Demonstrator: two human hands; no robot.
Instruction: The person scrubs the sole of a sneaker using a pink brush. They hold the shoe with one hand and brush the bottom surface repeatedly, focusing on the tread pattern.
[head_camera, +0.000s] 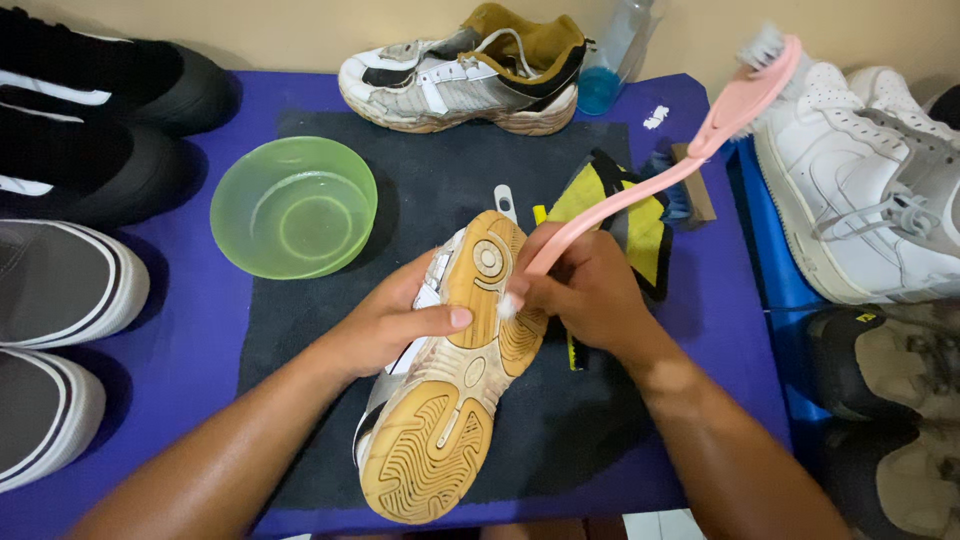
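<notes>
1. Gripping an upturned shoe (455, 390), tan sole up, at centre frame: left hand (385, 325), fingers wrapped round its side, thumb pressed on the sole.
2. Right hand (590, 295) has its fingers clamped on a pink double-ended brush (690, 150); the small bristle end touches the sole, the large end points to upper right.
3. Containers: one green bowl (293, 207), upper left of the black mat (420, 170); contents can't tell. One clear bottle (615, 50) at top edge, blue liquid at its base.
4. No readable labels.
5. Counts: one worn white sneaker (465, 75) at top; four dark shoes at left edge; white sneakers at right; one yellow-black cloth (635, 215) beside the right hand.
</notes>
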